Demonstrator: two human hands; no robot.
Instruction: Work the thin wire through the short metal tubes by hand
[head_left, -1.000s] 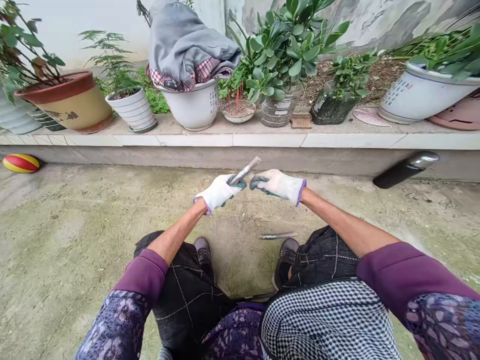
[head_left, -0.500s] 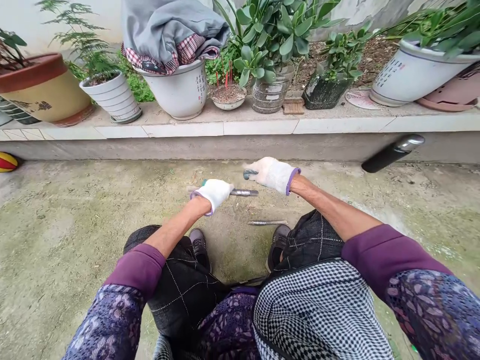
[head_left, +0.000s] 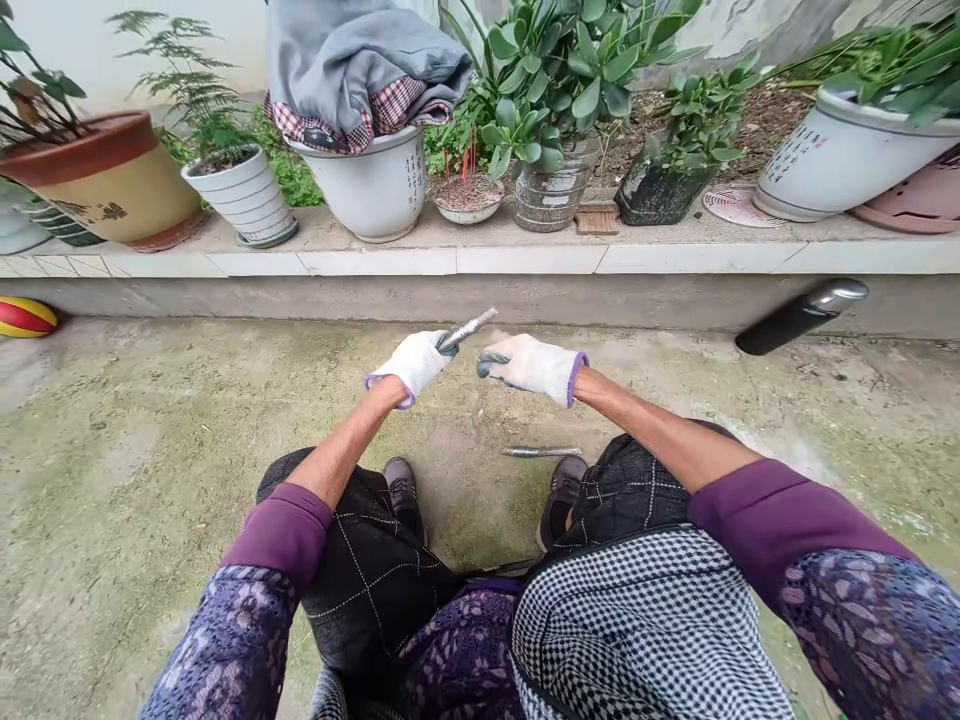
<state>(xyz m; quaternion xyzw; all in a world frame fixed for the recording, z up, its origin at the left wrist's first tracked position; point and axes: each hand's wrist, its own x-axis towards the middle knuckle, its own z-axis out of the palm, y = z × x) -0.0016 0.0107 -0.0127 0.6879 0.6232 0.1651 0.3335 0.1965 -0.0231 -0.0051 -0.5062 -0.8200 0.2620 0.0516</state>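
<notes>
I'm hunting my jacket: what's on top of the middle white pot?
A grey garment with a red-checked cloth lies bunched over the white pot, covering its mouth; what is inside cannot be seen.

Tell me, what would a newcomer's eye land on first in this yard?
Two white-gloved hands meet mid-picture: the left hand grips a short metal rod that points up and to the right, with the right hand close beside it. A second rod lies on the ground just below them. Behind, a ledge carries a row of plant pots, one white pot draped with a grey cloth.
</notes>
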